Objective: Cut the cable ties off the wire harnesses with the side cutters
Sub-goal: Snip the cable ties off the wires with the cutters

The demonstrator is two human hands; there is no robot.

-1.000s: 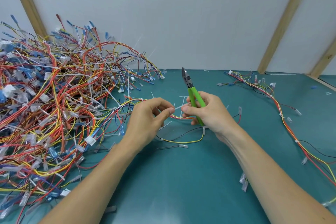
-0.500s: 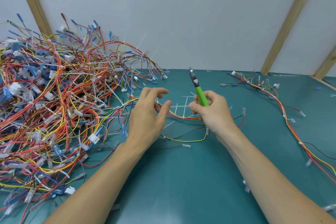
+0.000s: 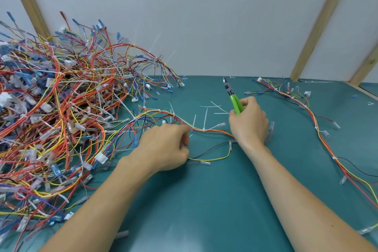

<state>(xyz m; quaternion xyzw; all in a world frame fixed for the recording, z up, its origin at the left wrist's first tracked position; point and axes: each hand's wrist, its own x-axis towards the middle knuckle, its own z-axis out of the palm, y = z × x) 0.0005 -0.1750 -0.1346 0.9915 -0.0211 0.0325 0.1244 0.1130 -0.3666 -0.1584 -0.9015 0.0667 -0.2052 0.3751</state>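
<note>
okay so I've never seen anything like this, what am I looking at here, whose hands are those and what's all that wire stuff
This is one picture from a camera worn on a person's head, looking down at their own bare hands over a green table. The right hand grips green-handled side cutters, tip pointing away. The left hand is curled on a wire harness lying between the hands. A big pile of harnesses sits left, another harness right. Cut white cable ties lie scattered behind.

Right hand (image 3: 248,122) grips green side cutters (image 3: 233,97), tips up, jaws apart. Left hand (image 3: 163,147) curled on harness (image 3: 196,128) lying across teal table (image 3: 204,200). Cut ties (image 3: 212,108) scattered between. Wire pile (image 3: 57,112) left; another harness (image 3: 319,135) right.
</note>
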